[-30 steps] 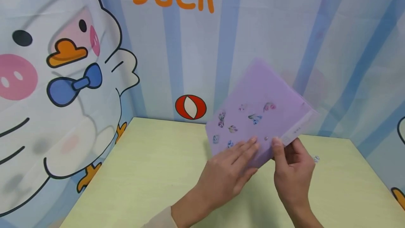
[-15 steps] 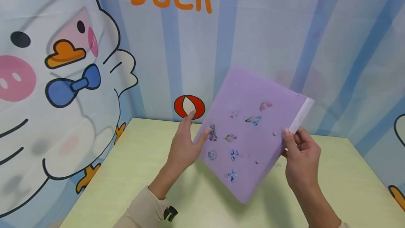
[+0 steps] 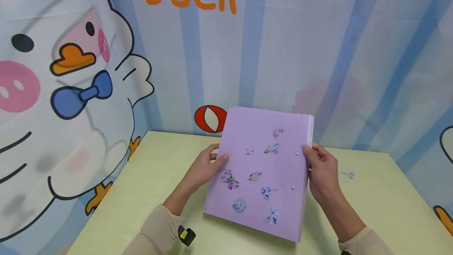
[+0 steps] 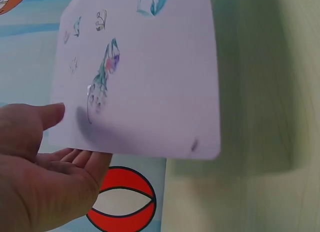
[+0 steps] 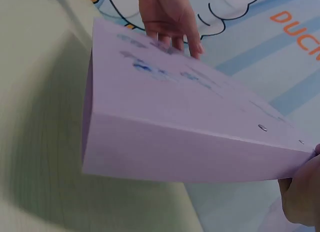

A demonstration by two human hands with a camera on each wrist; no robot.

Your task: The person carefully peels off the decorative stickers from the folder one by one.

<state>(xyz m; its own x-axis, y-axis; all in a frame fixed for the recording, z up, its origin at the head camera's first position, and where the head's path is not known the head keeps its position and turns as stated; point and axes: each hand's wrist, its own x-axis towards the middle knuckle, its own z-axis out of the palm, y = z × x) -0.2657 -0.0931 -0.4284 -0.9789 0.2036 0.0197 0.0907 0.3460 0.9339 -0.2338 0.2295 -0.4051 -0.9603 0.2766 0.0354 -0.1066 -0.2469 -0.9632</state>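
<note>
Nearest: purple folder [image 3: 263,164], tilted, lower edge up off the table [image 3: 141,180]. Room on its left out to the table's left edge. On its right, a small flower piece [image 3: 348,174] lies on the table, between the right hand [image 3: 323,174] and the table's right edge. Right fingers grip the folder's spine edge about halfway up, thumb on the front face, the rest wrapped behind. Left hand [image 3: 203,166] straddles the opposite edge: thumb over the face, fingers behind, gap between them wide in left wrist view; can't tell if they pinch. Far: folder's top edge overlaps the table's back edge, duck backdrop [image 3: 173,50] behind
</note>
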